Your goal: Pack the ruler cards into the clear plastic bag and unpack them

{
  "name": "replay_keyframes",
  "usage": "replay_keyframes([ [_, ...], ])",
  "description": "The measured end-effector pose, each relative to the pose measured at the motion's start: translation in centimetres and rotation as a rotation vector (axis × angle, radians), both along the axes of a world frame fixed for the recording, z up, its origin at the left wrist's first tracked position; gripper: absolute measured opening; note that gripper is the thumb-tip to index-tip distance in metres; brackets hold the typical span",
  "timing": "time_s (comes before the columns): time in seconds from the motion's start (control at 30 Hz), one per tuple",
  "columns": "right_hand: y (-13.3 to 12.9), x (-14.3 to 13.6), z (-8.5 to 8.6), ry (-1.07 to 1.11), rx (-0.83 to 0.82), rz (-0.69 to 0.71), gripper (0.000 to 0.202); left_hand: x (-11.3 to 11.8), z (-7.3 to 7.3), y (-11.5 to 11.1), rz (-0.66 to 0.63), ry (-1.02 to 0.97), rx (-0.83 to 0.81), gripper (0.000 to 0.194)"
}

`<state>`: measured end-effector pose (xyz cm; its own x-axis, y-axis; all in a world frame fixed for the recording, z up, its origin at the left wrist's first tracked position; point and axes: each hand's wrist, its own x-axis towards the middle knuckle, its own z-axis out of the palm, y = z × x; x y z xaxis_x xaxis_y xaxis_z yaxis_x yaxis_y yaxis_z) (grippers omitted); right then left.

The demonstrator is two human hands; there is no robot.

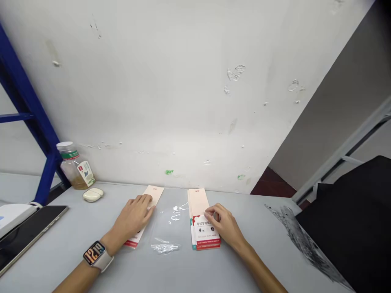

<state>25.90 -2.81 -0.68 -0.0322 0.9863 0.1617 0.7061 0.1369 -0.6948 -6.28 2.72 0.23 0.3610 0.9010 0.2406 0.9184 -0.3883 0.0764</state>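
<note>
My left hand (137,215) lies over a long pale card with a red lower edge (155,192), its fingers loosely spread and slightly bent. Most of that card is hidden under the palm. To the right, a stack of long cream cards (198,201) with red, white and teal printed lower parts lies on the table. My right hand (222,221) is at the stack's right edge, thumb and forefinger pinched at the top printed card (206,234). Between the hands lies a clear plastic bag (169,219), flat, with a crumpled near end. On my left wrist sits a smartwatch (95,254).
A clear jar with a white lid (76,167) and a cream case (93,194) are at the back left. A phone (33,232) lies at the left edge beside a white device (14,217). Black material (348,219) covers the right side. A white wall (171,101) borders the table.
</note>
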Motion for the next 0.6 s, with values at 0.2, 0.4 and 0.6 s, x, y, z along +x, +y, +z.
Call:
replay_keyframes([
  [0.2, -1.3, 0.7, 1.8, -0.121, -0.221, 0.032, 0.028, 2.1, -0.4, -1.7, -0.112, -0.004, 0.092, 0.027],
  [0.4, -1.6, 1.3, 1.4, -0.058, -0.41, 0.058, 0.056, 4.8, -0.3, -3.7, -0.286, -0.087, 0.044, 0.035],
  [0.6, -1.1, 0.5, 1.3, -0.003, -0.432, 0.021, 0.053, 6.5, 0.1, -3.0, -0.234, 0.049, 0.045, 0.026],
])
